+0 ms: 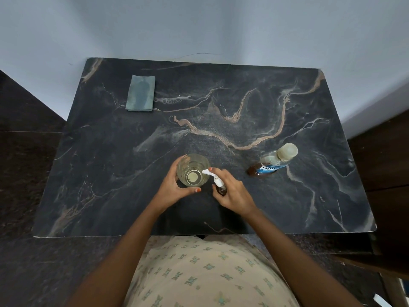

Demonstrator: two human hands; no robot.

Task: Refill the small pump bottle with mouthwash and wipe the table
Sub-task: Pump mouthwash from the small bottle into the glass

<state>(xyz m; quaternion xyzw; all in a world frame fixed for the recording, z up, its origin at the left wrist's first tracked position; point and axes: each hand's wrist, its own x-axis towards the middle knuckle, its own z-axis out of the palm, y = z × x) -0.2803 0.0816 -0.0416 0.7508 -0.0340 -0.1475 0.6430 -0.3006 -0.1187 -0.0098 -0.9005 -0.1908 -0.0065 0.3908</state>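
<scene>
Watching from the head view, I have the left hand point(174, 187) wrapped around a clear drinking glass point(193, 170) near the middle of the tabletop point(265, 207), fingers curled on its far side and thumb pressed on the near side, while the right hand point(232, 193) is closed around the small pump bottle point(220, 187) just to the right of it, index finger reaching over the white pump head point(211, 174) whose nozzle pokes over the glass rim. I judge the bottle to be light, stiff plastic and easily tipped, so the grip belongs low on its dark body, not on the springy pump, which gives under pressure; to refill it I would hold the body firmly and twist at the collar. The glass is rigid, smooth, probably slippery if wet, and breakable on this hard stone-like surface, so a full wrap at mid-height suits it. A capped mouthwash bottle point(273, 162) stands to the right, well apart from both hands, partly full and therefore heavier and sloshy; I would take it around its labelled waist. A folded grey-green cloth point(140, 93) lies at the far left, soft and limp, fit for pinching anywhere.
</scene>
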